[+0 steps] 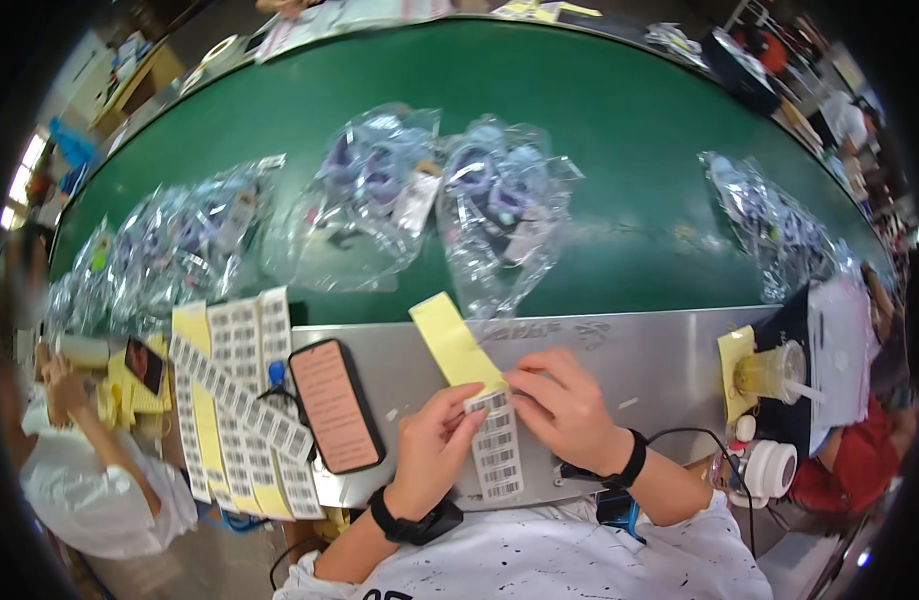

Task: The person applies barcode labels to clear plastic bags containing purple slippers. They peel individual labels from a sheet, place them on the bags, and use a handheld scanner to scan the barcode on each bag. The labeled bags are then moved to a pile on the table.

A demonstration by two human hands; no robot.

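Observation:
A strip of white barcode labels (497, 450) with a bare yellow backing (450, 340) lies in front of me at the metal edge of the bench. My left hand (432, 440) is closed, pinching the strip's left side where the labels meet the yellow part. At the opposite side, my right hand (568, 412) is also closed, its thumb and fingertips at the strip's right edge by the top label. Whether a loose label sits between those fingertips is too small to tell. Beyond the strip lies a clear bag (505, 200) holding what look like small lilac-and-blue shoes.
Left of my hands are a phone (337, 405) and more label sheets (245, 400). Similar bags lie on the green belt (620, 120), a cluster (170, 240) at left and others (775, 225) at right. A drink cup (775, 372) stands at right. People sit on both sides.

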